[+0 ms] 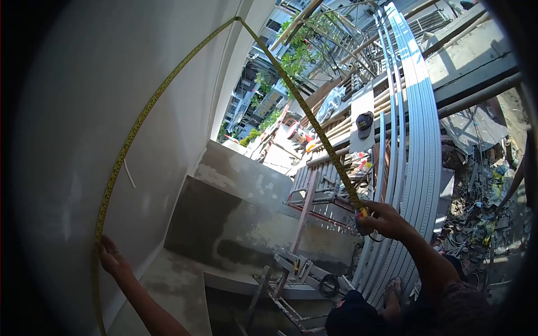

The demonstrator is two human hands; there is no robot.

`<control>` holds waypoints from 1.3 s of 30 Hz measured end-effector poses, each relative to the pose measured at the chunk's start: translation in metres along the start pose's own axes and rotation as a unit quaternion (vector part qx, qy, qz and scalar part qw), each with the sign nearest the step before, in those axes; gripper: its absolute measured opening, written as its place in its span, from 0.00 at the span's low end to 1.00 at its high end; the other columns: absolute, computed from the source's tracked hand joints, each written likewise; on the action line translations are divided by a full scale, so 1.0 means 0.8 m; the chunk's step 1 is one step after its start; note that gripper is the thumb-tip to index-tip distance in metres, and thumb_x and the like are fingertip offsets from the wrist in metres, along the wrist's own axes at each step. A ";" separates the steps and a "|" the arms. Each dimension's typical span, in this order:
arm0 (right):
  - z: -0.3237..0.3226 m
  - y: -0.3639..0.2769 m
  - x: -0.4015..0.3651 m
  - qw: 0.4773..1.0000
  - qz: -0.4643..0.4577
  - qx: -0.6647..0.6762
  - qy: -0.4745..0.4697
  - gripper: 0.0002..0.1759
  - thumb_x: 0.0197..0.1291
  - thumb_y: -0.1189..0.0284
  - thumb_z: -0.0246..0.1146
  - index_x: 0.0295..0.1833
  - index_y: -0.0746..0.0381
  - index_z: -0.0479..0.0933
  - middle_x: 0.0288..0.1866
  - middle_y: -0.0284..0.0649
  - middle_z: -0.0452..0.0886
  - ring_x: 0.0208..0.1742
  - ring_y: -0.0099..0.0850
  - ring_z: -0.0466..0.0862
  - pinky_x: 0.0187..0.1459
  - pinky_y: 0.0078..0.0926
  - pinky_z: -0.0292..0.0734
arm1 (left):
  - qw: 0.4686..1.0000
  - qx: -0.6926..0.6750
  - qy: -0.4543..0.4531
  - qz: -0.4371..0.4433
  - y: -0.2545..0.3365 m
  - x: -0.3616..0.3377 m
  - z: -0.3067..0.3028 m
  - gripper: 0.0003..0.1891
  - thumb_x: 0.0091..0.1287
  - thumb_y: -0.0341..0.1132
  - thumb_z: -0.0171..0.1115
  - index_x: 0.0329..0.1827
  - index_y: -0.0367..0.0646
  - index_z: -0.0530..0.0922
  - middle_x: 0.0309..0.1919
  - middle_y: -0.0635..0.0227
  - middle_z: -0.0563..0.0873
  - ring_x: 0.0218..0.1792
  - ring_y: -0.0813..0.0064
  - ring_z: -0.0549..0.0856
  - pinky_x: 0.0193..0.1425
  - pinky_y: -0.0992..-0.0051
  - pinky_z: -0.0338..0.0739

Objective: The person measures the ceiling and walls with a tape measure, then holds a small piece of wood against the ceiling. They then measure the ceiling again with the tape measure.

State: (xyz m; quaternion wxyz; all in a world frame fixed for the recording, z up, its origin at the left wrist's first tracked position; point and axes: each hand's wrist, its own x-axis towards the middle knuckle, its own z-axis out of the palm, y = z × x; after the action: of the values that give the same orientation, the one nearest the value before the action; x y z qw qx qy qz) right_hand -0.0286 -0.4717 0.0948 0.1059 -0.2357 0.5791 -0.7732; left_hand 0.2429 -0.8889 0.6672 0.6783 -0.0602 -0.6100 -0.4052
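Observation:
A yellow tape measure blade (147,107) runs up the white wall, bends at the top corner and comes down to my right hand. My right hand (381,219) is closed around the tape measure case (362,214) at centre right. My left hand (111,257) presses the blade flat against the white wall (78,112) at lower left, fingers spread on it. Below my left hand the tape continues down along the wall.
A stack of long grey profiled strips (414,140) arcs along the right. A metal ladder and scaffold frame (302,224) stand below centre. A dark cap (364,122) lies on a board. Debris covers the ground at right; a concrete ledge (241,185) lies ahead.

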 end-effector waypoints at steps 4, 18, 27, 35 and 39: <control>-0.004 0.001 0.015 1.000 -0.007 -0.005 -0.002 0.37 0.61 0.52 0.67 0.68 0.66 0.74 0.48 0.50 0.85 0.46 0.35 0.86 0.51 0.35 0.80 | 1.000 -0.010 -0.007 0.008 -0.001 0.008 -0.004 0.25 0.78 0.35 0.57 0.69 0.25 0.64 0.58 0.50 0.80 0.59 0.61 0.82 0.66 0.69 0.83; 0.011 0.026 0.001 0.999 -0.049 0.011 -0.022 0.40 0.61 0.51 0.68 0.72 0.62 0.71 0.51 0.50 0.84 0.42 0.35 0.85 0.46 0.34 0.79 | 1.000 -0.015 -0.015 0.009 0.003 0.005 -0.001 0.24 0.80 0.34 0.51 0.70 0.23 0.62 0.63 0.48 0.76 0.65 0.61 0.78 0.70 0.69 0.80; 0.007 0.010 0.003 0.998 -0.052 0.013 -0.034 0.42 0.61 0.50 0.68 0.73 0.66 0.70 0.53 0.56 0.84 0.41 0.39 0.83 0.45 0.38 0.79 | 1.000 -0.009 -0.006 0.008 0.006 -0.007 0.010 0.24 0.80 0.34 0.51 0.71 0.23 0.62 0.63 0.47 0.76 0.66 0.61 0.78 0.71 0.68 0.79; 0.005 0.006 0.010 0.998 -0.046 0.007 -0.041 0.41 0.61 0.50 0.67 0.73 0.64 0.70 0.52 0.56 0.84 0.42 0.40 0.84 0.46 0.40 0.80 | 1.000 -0.010 -0.020 0.013 -0.003 0.022 -0.011 0.24 0.80 0.34 0.52 0.71 0.24 0.62 0.63 0.48 0.76 0.65 0.61 0.78 0.70 0.69 0.79; 0.005 -0.002 0.009 0.999 -0.039 0.013 -0.032 0.38 0.59 0.52 0.68 0.69 0.66 0.74 0.48 0.51 0.84 0.40 0.37 0.85 0.43 0.35 0.79 | 1.000 -0.010 -0.012 0.008 -0.001 0.019 -0.008 0.23 0.80 0.33 0.51 0.71 0.25 0.62 0.63 0.48 0.77 0.64 0.60 0.79 0.70 0.69 0.80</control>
State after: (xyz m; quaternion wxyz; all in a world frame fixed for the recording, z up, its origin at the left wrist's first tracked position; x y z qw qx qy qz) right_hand -0.0326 -0.4781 0.0987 0.0972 -0.2818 0.5558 -0.7760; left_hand 0.2458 -0.9004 0.6790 0.6740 -0.0765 -0.6134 -0.4045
